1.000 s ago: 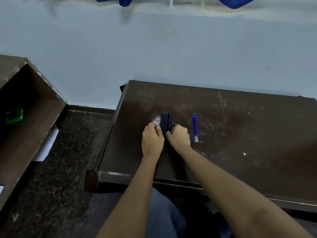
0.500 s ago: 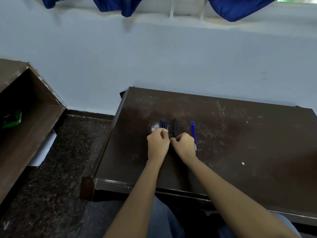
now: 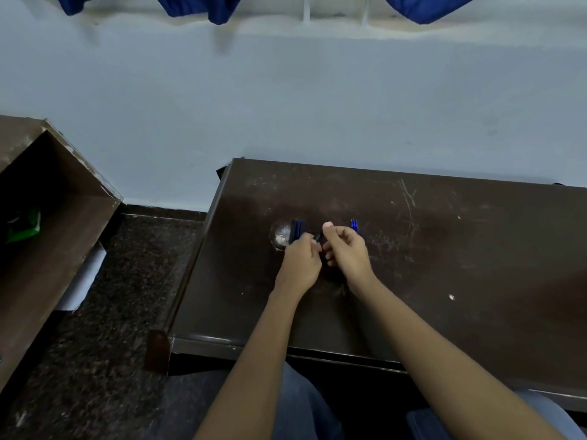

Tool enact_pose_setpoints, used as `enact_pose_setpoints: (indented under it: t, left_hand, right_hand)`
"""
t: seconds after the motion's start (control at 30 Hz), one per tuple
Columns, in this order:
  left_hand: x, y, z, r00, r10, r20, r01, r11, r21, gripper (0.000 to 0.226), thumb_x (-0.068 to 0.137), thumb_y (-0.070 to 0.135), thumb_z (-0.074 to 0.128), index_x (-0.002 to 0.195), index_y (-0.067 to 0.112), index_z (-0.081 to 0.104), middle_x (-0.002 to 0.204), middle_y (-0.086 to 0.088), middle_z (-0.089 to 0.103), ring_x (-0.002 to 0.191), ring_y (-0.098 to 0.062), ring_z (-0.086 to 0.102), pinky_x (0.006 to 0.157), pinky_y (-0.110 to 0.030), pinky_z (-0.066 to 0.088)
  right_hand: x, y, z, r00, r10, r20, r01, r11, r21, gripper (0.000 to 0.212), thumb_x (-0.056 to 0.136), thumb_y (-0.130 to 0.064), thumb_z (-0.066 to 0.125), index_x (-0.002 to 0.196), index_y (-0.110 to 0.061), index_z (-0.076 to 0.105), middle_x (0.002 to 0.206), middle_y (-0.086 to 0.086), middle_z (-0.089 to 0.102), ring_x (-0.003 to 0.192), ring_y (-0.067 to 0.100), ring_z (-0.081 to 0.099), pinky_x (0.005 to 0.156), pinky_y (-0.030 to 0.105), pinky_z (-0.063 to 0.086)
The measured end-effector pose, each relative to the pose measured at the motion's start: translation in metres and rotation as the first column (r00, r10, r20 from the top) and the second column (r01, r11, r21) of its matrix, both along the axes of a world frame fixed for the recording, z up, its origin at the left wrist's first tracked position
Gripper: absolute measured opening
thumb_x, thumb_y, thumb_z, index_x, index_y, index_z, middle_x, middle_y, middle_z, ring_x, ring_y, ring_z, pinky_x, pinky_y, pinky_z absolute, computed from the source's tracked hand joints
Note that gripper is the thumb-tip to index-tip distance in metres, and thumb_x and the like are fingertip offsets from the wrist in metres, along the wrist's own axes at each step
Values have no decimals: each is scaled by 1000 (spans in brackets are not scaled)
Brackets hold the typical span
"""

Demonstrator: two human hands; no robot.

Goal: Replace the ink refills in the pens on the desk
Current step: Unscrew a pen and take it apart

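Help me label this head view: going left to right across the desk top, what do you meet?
Pens lying together → left hand → dark pen held between both hands → right hand → blue refills, partly hidden behind that hand.

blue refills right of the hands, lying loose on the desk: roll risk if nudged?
Probably. The blue refills look thin and round, lying on a smooth desk, so a sideways nudge likely rolls them. They look light and likely flex a little. The right hand partly hides them.

Single head-worn wide view, forward and down over the desk [image 3: 444,249], hands near centre.
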State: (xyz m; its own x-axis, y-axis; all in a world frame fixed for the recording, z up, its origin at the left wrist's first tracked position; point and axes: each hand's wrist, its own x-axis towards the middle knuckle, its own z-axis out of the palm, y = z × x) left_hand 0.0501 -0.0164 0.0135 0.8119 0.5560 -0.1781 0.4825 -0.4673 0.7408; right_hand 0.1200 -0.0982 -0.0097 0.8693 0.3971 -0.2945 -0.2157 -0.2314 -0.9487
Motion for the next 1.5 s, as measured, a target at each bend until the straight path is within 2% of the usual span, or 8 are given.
enact_pose_setpoints:
  t: [0.23, 0.53, 0.87, 0.97, 1.1, 1.23, 1.37, 1.5]
  left_hand:
    - [-9, -11, -5, 998, 63, 2, -62, 993, -104, 25, 99, 22, 37, 96, 13, 61, 72, 8, 53, 62, -3, 50, 54, -14, 36]
    - [-20, -16, -11, 989, 146, 18, -140, 971, -196, 25, 99, 33, 38, 95, 19, 58, 78, 5, 57, 67, -7, 54, 56, -21, 38]
    - [-23, -6, 1, 963, 238, -127, -239, 971, 9, 32, 97, 24, 35, 98, 11, 64, 92, -2, 65, 76, -17, 57, 64, -28, 40]
    - [-22, -3, 8, 959, 264, -100, -258, 964, 66, 29, 98, 22, 35, 103, 13, 62, 92, -2, 56, 78, -19, 53, 68, -29, 39]
    - [-16, 3, 12, 943, 326, -62, -329, 943, -54, 27, 95, 24, 38, 104, 16, 62, 100, -8, 65, 85, -22, 60, 70, -29, 40]
    - [-10, 3, 19, 939, 337, -65, -343, 928, -143, 33, 96, 22, 35, 103, 12, 65, 99, -8, 67, 79, -13, 57, 62, -23, 37]
    - [-9, 7, 19, 953, 299, -54, -303, 929, -212, 27, 95, 16, 40, 98, 9, 65, 98, -7, 68, 78, -10, 57, 68, -21, 40]
    - [-11, 7, 14, 959, 283, 29, -273, 944, -183, 22, 95, 25, 45, 98, 14, 64, 88, -4, 68, 61, -1, 53, 55, -9, 40]
  right_hand:
    - [11, 9, -4, 984, 157, 85, -137, 970, -201, 41, 92, -41, 55, 71, -6, 53, 63, 8, 51, 59, 16, 48, 60, 33, 39]
    - [12, 18, 0, 964, 261, -38, -262, 930, -259, 35, 97, -39, 46, 82, -10, 58, 79, 5, 61, 74, 18, 56, 73, 38, 46]
    - [19, 16, -17, 997, 66, 50, -41, 915, -402, 34, 95, -40, 41, 69, -18, 45, 87, 9, 56, 81, 24, 53, 82, 44, 48]
    - [17, 14, -23, 974, 217, 60, -154, 838, -523, 33, 94, -40, 43, 83, -11, 55, 95, 15, 64, 84, 29, 62, 82, 47, 52]
    - [6, 21, -21, 876, 481, 46, -295, 607, -738, 47, 88, -45, 55, 117, -8, 48, 111, 11, 62, 100, 32, 64, 84, 47, 54]
    - [1, 25, -21, 833, 549, 71, -303, 561, -770, 52, 86, -43, 61, 120, -7, 44, 117, 12, 60, 103, 32, 63, 83, 45, 55]
    - [9, 25, -13, 864, 502, 42, -321, 612, -722, 48, 89, -45, 57, 114, -5, 48, 106, 11, 60, 96, 29, 63, 80, 43, 54]
    - [21, 25, 16, 973, 230, -9, -218, 910, -351, 42, 96, -44, 43, 81, -8, 60, 70, 3, 58, 60, 15, 51, 69, 37, 53]
